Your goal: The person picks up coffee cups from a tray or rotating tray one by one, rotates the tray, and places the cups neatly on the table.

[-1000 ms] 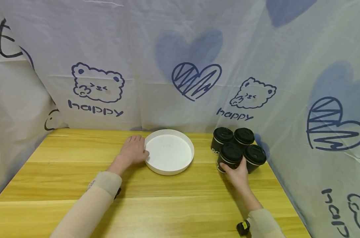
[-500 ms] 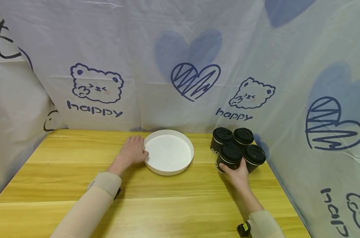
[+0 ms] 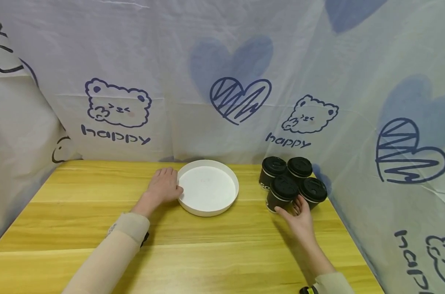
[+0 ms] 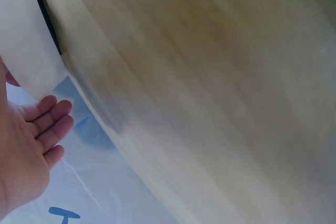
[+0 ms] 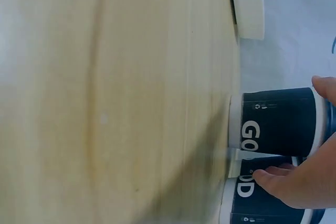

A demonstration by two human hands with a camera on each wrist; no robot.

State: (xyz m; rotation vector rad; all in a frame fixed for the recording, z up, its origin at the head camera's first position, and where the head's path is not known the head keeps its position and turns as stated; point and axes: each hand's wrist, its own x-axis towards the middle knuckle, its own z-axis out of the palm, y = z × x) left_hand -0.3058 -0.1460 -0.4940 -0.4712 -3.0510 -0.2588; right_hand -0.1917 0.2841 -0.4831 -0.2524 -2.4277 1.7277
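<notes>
In the head view, a round white tray (image 3: 207,188) lies flat on the wooden table. My left hand (image 3: 164,187) is at its left rim, with the thumb over the edge and the fingers along the outside; the left wrist view shows the loosely bent fingers (image 4: 52,121) by the tray wall (image 4: 31,35). To the right stand several black lidded paper coffee cups in a tight cluster. Around the front cup (image 3: 281,195), my right hand (image 3: 299,218) has thumb and fingers spread. In the right wrist view its fingers (image 5: 278,179) reach between two cups, the nearer lettered "GO" (image 5: 278,121).
A white cloth (image 3: 185,134) printed with bears, hearts and "happy" hangs behind the table and at both sides. The wooden table (image 3: 215,257) stretches in front of the tray and cups. The cluster stands near the table's right edge, with a cup (image 3: 313,192) at its right side.
My right hand has loosened from the front cup and drawn slightly back and right, its fingers parting from the cup. The left hand and tray have stayed put.
</notes>
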